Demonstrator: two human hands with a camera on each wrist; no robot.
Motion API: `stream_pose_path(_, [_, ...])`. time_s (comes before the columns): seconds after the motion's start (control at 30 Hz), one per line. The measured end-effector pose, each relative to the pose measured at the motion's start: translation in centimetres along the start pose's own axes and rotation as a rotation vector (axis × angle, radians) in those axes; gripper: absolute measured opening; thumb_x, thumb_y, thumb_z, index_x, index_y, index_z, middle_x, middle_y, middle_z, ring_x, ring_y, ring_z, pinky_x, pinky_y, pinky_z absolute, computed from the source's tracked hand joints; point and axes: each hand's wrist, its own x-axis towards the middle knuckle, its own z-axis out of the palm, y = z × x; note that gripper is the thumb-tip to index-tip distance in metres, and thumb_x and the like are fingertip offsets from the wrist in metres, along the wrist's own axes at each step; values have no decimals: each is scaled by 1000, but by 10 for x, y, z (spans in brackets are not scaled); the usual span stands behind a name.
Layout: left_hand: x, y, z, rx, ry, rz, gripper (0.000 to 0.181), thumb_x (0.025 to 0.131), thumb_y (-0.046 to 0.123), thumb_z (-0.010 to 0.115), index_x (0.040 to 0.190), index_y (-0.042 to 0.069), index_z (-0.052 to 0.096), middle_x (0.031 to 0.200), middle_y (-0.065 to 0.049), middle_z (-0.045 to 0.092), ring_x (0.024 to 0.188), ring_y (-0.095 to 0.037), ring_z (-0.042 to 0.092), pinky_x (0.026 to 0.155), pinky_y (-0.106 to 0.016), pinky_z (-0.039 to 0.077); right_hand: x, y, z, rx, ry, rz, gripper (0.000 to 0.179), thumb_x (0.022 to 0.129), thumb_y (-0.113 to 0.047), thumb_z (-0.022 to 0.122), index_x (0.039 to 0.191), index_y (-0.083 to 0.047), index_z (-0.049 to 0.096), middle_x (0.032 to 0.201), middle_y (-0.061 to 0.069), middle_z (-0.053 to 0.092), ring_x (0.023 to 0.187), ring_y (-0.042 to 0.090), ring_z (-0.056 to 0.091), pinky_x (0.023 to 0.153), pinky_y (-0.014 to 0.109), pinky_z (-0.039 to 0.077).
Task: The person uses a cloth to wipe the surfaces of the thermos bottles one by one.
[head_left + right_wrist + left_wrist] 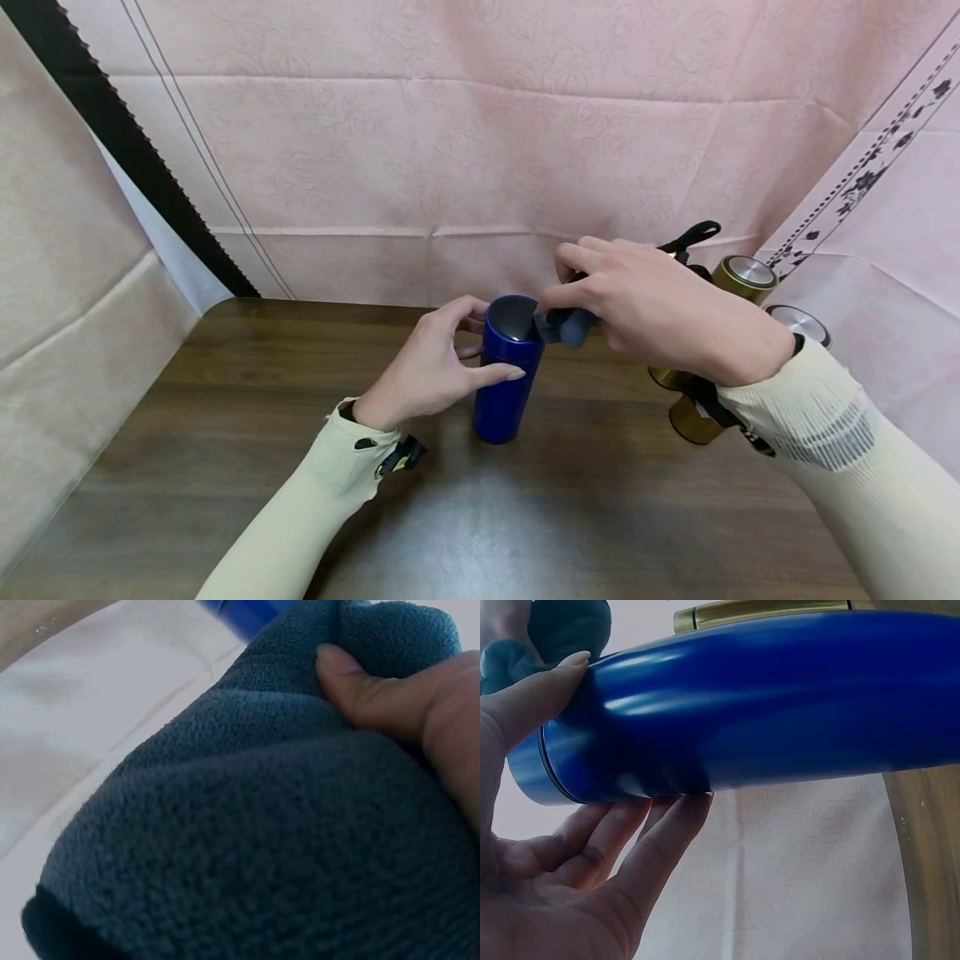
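A blue vacuum flask with a dark, shiny top stands on the wooden table in the head view, tilted slightly. My left hand grips its upper part, thumb on the near side and fingers round the far side. In the left wrist view the flask crosses the frame, with the thumb and fingertips at its wall near the lid seam. My right hand pinches a bunched grey-blue cloth right at the flask's top rim. Soft cloth folds fill most of the right wrist view, with the thumb pressed into them.
Behind my right wrist stand two gold flasks with silver lids, partly hidden by the arm. A black strap loop sticks up beside them. The wooden table meets a pink patterned cloth backdrop at its far edge.
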Motion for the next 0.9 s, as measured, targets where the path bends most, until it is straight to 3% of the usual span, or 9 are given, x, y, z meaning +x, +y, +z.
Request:
stream_pose_path(0.23, [0, 1, 0, -9, -8, -8, 53, 76, 28, 93, 118, 18, 61, 119, 4, 66, 110, -17, 67, 90, -34, 63, 1, -12, -5, -29, 7, -40, 62, 61, 14, 81, 104, -28, 70, 97, 1, 52, 89, 24, 54, 71, 38, 51])
stream_pose_path(0.57, [-1, -2, 1, -57, -32, -13, 50, 79, 25, 90, 118, 18, 60, 121, 2, 65, 113, -17, 69, 90, -33, 63, 18, -26, -4, -37, 39, -101, 48, 64, 13, 77, 90, -26, 66, 91, 0, 51, 85, 22, 53, 79, 35, 50])
stream_pose_path(0.77, [-3, -3, -1, -54, -28, 9, 49, 79, 24, 90, 116, 19, 60, 118, 3, 63, 109, -16, 70, 92, -29, 61, 32, -32, -3, -70, 72, -118, 42, 72, 7, 78, 96, -26, 67, 88, 1, 49, 81, 23, 51, 76, 36, 48])
stream_pose_path(0.9, [-2, -2, -1, -45, -40, 27, 48, 79, 25, 90, 114, 17, 58, 117, 1, 64, 105, -15, 71, 91, -29, 62, 39, -31, -3, -49, 48, -72, 40, 76, 1, 81, 102, -28, 71, 90, 2, 50, 83, 23, 52, 73, 36, 50])
